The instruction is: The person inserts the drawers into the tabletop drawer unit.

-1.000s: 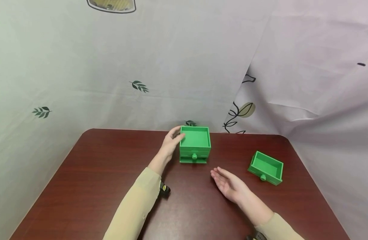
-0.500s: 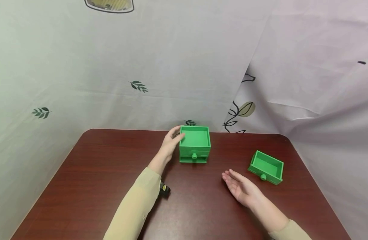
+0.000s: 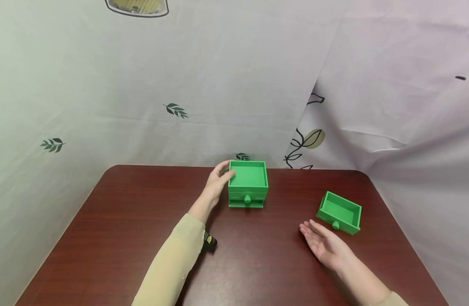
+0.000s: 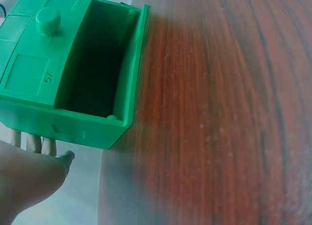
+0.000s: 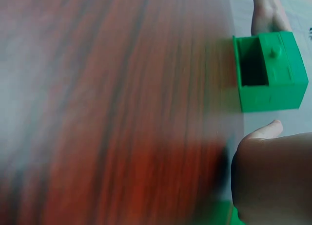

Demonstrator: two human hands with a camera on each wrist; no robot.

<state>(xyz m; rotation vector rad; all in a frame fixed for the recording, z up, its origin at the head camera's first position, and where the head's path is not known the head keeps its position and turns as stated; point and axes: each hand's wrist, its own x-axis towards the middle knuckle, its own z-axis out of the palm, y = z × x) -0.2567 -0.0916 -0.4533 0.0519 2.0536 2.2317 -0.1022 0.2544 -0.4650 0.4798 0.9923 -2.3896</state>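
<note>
In the head view a small green drawer cabinet [image 3: 248,175] with a shallow tray-like top stands near the table's far edge. My left hand [image 3: 215,182] holds it at its left side, thumb over the top rim and fingers along the side. A drawer with a round knob [image 4: 48,21] sits in the upper slot; the lower slot [image 4: 97,64] is an open, dark gap. On the right lies a loose green drawer [image 3: 339,212], with nothing visible inside. My right hand [image 3: 328,244], palm turned up-left and fingers extended, is just left and front of that drawer, holding nothing.
The dark red-brown wooden table [image 3: 253,263] has rounded far corners. Behind it hangs a pale cloth backdrop [image 3: 219,76] printed with leaves, wrinkled on the right. A black wrist device [image 3: 209,241] shows below my left sleeve.
My right hand has moved to the right and slightly toward me, away from the cabinet and closer to the loose drawer. My left hand, the cabinet and the drawer stay in place.
</note>
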